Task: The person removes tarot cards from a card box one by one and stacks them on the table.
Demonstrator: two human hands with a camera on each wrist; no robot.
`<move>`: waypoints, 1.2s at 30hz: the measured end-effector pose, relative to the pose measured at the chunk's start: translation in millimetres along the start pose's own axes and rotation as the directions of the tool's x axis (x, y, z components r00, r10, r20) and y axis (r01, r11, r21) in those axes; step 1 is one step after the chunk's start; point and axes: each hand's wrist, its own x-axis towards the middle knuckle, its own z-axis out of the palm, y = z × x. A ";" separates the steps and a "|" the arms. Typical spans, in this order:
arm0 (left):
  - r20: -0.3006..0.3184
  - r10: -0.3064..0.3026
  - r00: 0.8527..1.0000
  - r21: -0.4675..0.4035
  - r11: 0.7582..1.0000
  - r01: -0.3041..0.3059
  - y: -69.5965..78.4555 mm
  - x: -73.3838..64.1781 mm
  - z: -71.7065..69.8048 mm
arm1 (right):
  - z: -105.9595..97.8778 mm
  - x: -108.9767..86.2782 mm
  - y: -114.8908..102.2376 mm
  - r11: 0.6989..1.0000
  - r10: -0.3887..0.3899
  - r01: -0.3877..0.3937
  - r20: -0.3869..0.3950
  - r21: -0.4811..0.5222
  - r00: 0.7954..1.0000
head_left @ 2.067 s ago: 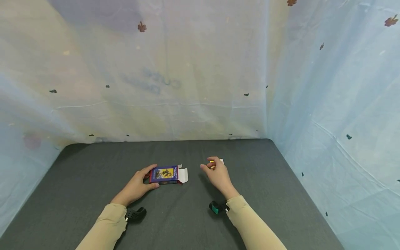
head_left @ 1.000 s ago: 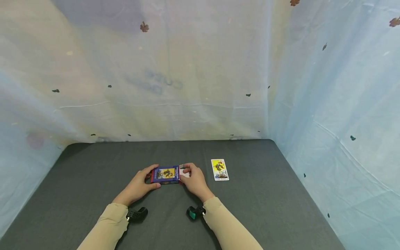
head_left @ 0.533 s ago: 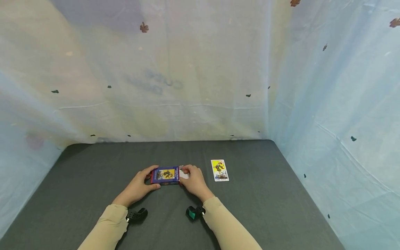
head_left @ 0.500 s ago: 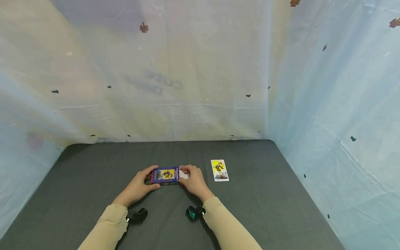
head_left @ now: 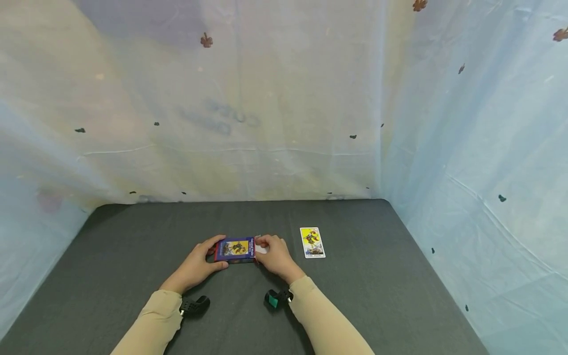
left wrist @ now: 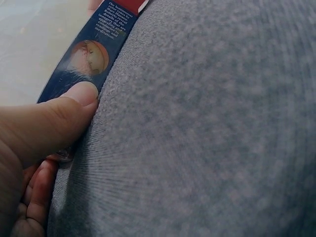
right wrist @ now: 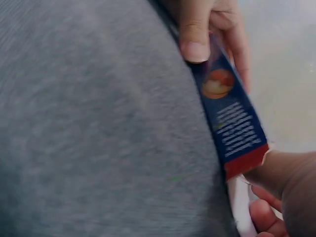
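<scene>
A blue and red tarot card box (head_left: 235,248) lies flat on the dark table, picture side up. My left hand (head_left: 194,267) grips its left end, with the thumb on the near side, as the left wrist view of the box (left wrist: 81,61) shows. At the right end, my right hand (head_left: 278,259) pinches the white flap (head_left: 262,249) with thumb and fingers. In the right wrist view the thumb of my right hand (right wrist: 291,177) sits at the box's red-edged end. Parts of the flap and the fingertips are hidden. A tarot card (head_left: 312,242) lies face up to the right.
The grey cloth-covered table (head_left: 377,296) has rounded far corners. Pale patterned sheeting (head_left: 266,98) rises behind it and along both sides. Black wrist straps (head_left: 195,305) hang below both forearms.
My right hand has moved left from over the tarot card to the box's flap, uncovering the card. My left hand has stayed on the box. Over the last half second little has moved.
</scene>
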 end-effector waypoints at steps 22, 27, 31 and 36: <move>0.007 -0.004 1.000 0.007 1.000 0.004 2.7 -0.5 -1.1 | -1.4 0.1 -3.5 0.923 0.062 -0.096 0.103 0.372 0.993; 0.005 -0.013 1.000 0.010 1.000 0.013 2.2 0.4 -1.1 | -3.3 0.6 -5.7 0.927 0.075 -0.108 0.104 0.360 0.992; 0.006 -0.016 1.000 0.010 1.000 0.016 2.2 0.3 -0.9 | -4.6 0.5 -5.2 0.933 0.066 -0.104 0.120 0.345 0.991; 0.007 -0.014 1.000 0.007 1.000 0.014 2.8 0.2 -0.5 | -5.8 -0.2 -3.4 0.937 0.047 -0.084 0.115 0.338 0.992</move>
